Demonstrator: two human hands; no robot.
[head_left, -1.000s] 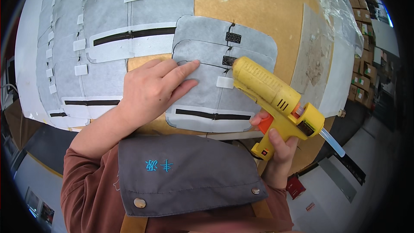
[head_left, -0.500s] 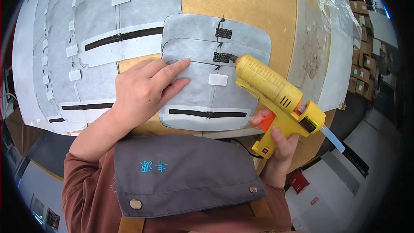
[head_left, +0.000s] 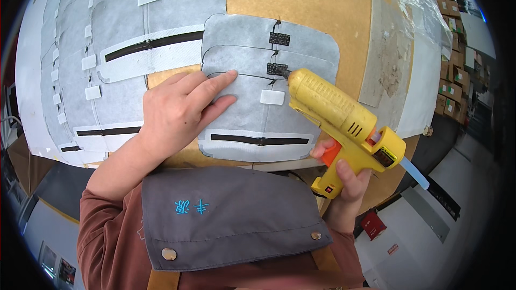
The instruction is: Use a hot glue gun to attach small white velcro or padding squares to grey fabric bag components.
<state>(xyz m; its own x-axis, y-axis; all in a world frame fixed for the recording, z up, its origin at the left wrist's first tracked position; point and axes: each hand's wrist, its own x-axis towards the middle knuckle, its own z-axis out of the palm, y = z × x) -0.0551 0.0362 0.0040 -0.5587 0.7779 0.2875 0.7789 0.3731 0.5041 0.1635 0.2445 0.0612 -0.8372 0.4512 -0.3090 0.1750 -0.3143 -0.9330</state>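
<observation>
My right hand (head_left: 349, 174) wraps round the handle of a yellow hot glue gun (head_left: 333, 107), with a finger at its orange trigger. A pale glue stick (head_left: 414, 173) pokes out of the gun's back end. The dark nozzle is at the right part of a small black glue-covered patch (head_left: 276, 69) on a grey fabric piece (head_left: 236, 107). My left hand (head_left: 180, 107) rests on the left side of this piece, index finger stretched out and thumb apart, holding nothing. A second black patch (head_left: 279, 39) sits farther up; a white tab (head_left: 272, 97) lies below.
More grey fabric pieces (head_left: 183, 0) with white tabs and black strips cover the table's left side. Brown board (head_left: 317, 0) shows at the far middle. Clear plastic film (head_left: 419, 5) lies at the far right, and stacked cardboard boxes (head_left: 450, 75) stand beyond the table.
The glue gun has shifted slightly left, its nozzle moving farther onto the black patch. My left hand stays in place on the fabric.
</observation>
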